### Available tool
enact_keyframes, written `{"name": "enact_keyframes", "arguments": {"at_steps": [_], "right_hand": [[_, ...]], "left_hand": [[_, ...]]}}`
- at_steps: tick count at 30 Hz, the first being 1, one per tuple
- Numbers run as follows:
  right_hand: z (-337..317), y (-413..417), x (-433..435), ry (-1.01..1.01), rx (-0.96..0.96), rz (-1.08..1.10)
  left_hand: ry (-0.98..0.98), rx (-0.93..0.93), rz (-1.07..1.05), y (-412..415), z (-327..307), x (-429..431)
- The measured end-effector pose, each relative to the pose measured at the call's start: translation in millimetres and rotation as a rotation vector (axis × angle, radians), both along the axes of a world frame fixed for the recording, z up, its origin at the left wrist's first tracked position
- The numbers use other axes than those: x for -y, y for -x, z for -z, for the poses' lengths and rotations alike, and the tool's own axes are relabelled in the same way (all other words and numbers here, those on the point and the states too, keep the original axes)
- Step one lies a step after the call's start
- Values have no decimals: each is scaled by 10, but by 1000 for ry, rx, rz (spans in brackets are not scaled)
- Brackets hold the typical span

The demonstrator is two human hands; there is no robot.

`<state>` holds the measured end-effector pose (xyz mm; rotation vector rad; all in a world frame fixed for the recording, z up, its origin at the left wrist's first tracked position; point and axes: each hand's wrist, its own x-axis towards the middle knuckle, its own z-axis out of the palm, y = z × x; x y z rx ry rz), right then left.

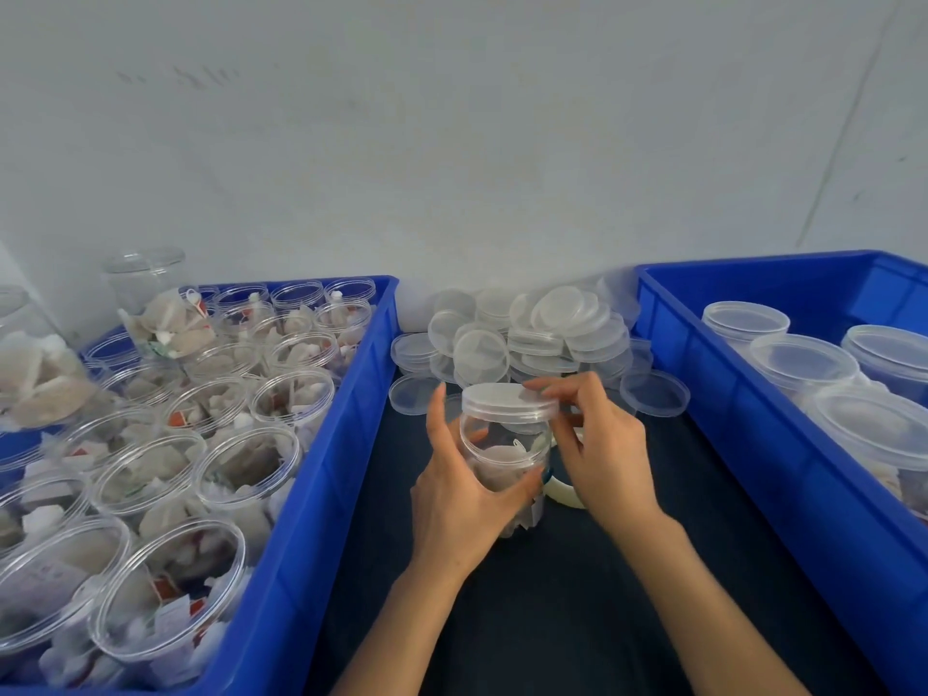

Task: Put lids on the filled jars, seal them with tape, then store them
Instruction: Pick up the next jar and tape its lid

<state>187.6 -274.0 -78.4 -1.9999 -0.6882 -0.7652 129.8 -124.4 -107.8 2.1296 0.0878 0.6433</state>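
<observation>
Centre of the dark tabletop (552, 620), and the left hand (452, 494) is wrapped round a clear cylindrical plastic jar (507, 464). The thumb runs up the near left side and the fingers curl round the far wall, showing through the plastic. The jar is upright, in the gap between the two crates, and it is stuffed with pale sachets like teabags. Whether its base sits on the table or is lifted just clear, I cannot tell.

On the jar's mouth sits a clear round plastic lid (508, 401). The right hand (602, 444) reaches in from the right side, its bent fingertips (545, 389) on the lid's right rim, pinching that edge against the thumb. Whether the lid is fully seated is not clear from here.

Just behind the jar, a cream-white tape roll (565, 492) lies on the table, partly hidden by the jar and the right hand.

At the back, against the pale wall, a heap of loose lids (542, 334) of the same clear plastic is piled between the crates. To the left, a blue plastic crate (321, 494) is crowded with open jars (246, 469), all filled with sachets and uncovered. To the right, a second blue crate (743, 434) holds lidded jars (798, 364), standing close together.
</observation>
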Motion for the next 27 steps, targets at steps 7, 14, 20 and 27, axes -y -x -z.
{"name": "enact_keyframes", "arguments": {"at_steps": [7, 14, 20, 27], "right_hand": [[81, 40, 64, 115, -129, -273], [-60, 27, 36, 400, -219, -327], [-56, 146, 37, 193, -384, -437], [328, 210, -155, -112, -527, -436]], "left_hand": [[-78, 39, 52, -7, 28, -46], [80, 73, 105, -3, 46, -104], [48, 159, 61, -33, -34, -87], [109, 180, 35, -29, -84, -30]]}}
